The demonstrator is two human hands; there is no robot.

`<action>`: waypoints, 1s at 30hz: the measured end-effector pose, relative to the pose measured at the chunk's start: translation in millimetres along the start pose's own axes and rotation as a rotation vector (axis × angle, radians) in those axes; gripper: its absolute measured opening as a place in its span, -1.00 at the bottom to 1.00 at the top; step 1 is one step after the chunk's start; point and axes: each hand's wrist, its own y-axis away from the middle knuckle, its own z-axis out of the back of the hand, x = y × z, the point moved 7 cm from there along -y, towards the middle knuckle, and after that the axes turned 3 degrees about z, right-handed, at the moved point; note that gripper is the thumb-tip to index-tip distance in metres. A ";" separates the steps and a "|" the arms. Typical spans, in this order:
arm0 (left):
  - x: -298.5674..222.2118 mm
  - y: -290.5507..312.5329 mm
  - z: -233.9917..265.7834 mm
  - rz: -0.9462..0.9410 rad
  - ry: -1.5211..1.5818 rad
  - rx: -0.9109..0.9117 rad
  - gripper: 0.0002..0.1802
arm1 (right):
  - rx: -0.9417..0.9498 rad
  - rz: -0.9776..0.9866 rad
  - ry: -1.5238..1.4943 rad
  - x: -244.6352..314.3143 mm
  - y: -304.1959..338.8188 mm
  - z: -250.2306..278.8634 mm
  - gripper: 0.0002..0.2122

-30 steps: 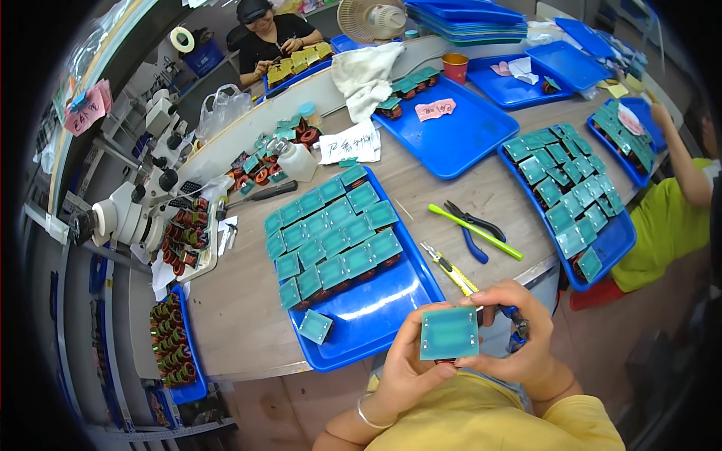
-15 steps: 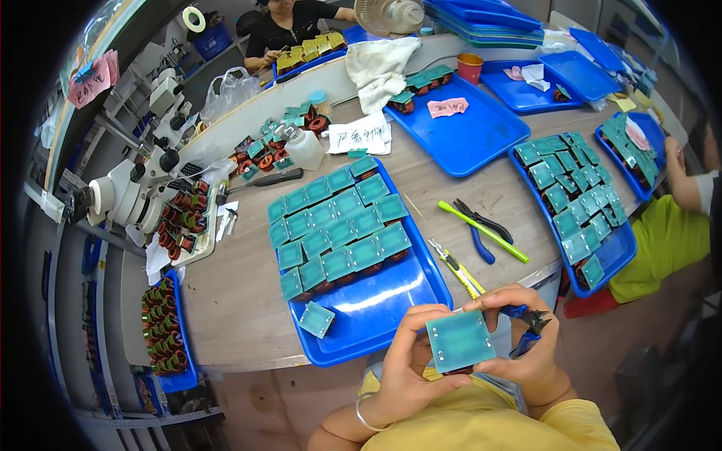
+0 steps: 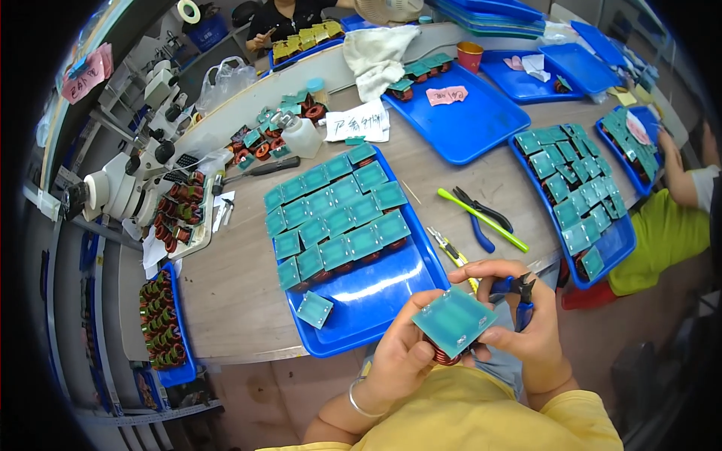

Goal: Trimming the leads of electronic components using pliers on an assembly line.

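Observation:
My left hand (image 3: 397,359) is closed on the edge of a square green circuit board (image 3: 454,319) with a red-brown wire coil (image 3: 445,355) beneath it. In my right hand (image 3: 532,347) rests a pair of blue-handled side cutters (image 3: 524,312), jaws pointing up and away from the board. The right thumb and fingers also touch the board's right side. Just beyond my hands stands a blue tray (image 3: 391,289) with rows of similar green boards (image 3: 338,219) on coils. One single board (image 3: 313,310) lies tilted near that tray's front left.
A utility knife (image 3: 449,249), a lime-green stick tool (image 3: 481,218) and black-and-blue pliers (image 3: 483,225) lie right of the tray. More blue trays stand right (image 3: 618,248) and behind (image 3: 466,135). Microscopes (image 3: 113,184) are at left. A co-worker's arm (image 3: 677,169) reaches in at right.
The board in my hands has turned and tilted, so its coil shows more below. The cutters have rotated more upright in my right hand. The view has shifted slightly.

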 end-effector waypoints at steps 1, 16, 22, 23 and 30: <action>0.9 0.3 2.1 0.007 0.002 -0.004 -0.25 | -0.003 -0.025 0.011 0.0 0.3 -2.6 -0.46; 13.4 0.1 8.6 -0.062 0.441 0.195 -0.39 | -0.014 0.390 0.426 30.8 15.4 -29.6 -0.46; -14.0 4.3 4.1 -0.042 -0.092 -0.184 -0.46 | -0.185 0.301 0.215 -3.4 10.5 -0.2 -0.54; -14.8 1.9 8.3 -0.046 -0.091 -0.188 -0.46 | -0.179 0.301 0.214 -5.2 10.6 -0.1 -0.54; -27.9 5.1 30.4 -0.190 -0.325 -0.322 -0.36 | -0.181 0.002 -0.064 -36.1 17.8 -0.2 -0.68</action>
